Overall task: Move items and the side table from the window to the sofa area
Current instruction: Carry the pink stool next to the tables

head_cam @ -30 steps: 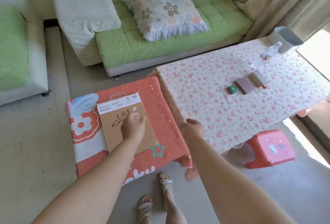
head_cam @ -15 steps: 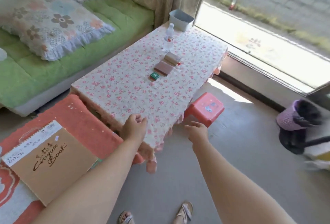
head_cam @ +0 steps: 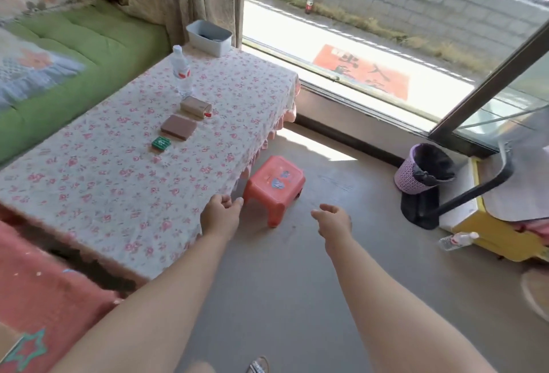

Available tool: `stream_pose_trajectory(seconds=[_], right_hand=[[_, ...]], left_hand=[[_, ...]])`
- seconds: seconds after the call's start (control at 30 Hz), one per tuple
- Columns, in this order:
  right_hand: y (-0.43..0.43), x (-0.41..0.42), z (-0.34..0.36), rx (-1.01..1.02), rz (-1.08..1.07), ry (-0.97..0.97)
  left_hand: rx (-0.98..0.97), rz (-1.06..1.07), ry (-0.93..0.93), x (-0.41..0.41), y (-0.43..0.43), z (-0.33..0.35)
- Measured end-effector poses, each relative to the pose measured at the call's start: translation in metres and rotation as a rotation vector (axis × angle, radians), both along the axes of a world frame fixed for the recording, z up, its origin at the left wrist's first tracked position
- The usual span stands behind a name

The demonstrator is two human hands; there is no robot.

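Your left hand (head_cam: 221, 213) hangs with its fingers loosely curled and holding nothing, just over the near right corner of the floral-cloth table (head_cam: 98, 194). Your right hand (head_cam: 332, 219) is out over the bare floor (head_cam: 282, 283), fingers relaxed and slightly spread, also empty.

Just ahead, between the two hands and a little nearer the left, stands the red plastic stool (head_cam: 274, 184) on the floor, tucked against the table's right edge. Its top is roughly square, so it offers no strong long axis; its corners point toward you and toward the window (head_cam: 356, 54). From here it looks like the likeliest next thing to carry, though that is a guess. The left hand is closer to it.

Further out along the table, a green card (head_cam: 161, 143), a brown pad (head_cam: 179, 126), a tan box (head_cam: 195, 106) and a water bottle (head_cam: 181, 71) run in a line toward the far corner, where a grey bin (head_cam: 208, 37) sits. That line follows the table's long axis, heading away toward the window. The green sofa (head_cam: 74, 54) lies along the table's left edge.
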State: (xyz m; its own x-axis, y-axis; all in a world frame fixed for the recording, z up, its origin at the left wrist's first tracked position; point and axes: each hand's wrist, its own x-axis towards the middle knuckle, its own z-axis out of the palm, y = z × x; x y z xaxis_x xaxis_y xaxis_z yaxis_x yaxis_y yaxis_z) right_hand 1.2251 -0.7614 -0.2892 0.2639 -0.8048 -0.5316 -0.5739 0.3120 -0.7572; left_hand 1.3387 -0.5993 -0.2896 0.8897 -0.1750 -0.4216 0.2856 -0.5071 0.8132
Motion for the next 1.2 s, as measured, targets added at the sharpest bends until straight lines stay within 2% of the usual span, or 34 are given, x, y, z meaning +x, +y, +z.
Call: stream_pose_trajectory(seconds=[0.23, 0.53, 0.83, 1.0, 1.2], right_hand=[[-0.075, 0.001, -0.002, 0.013, -0.005, -0.014], [-0.168, 0.092, -0.021, 0.045, 0.105, 0.008], [-0.255, 0.187, -0.021, 0.014, 0.281, 0.147], [-0.284, 0.217, -0.034, 0.042, 0.349, 0.195], [-0.324, 0.272, -0.063, 0.072, 0.558, 0.229]], left_hand=[[0.017, -0.037, -0.004, 0.009, -0.074, -0.005], [0.037, 0.0, 0.012, 0.09, -0.168, -0.023], [0.073, 0.08, 0.082, 0.18, -0.242, -0.028], [0.078, 0.117, 0.125, 0.196, -0.261, -0.039], [0.132, 0.247, 0.131, 0.213, -0.283, -0.052]])
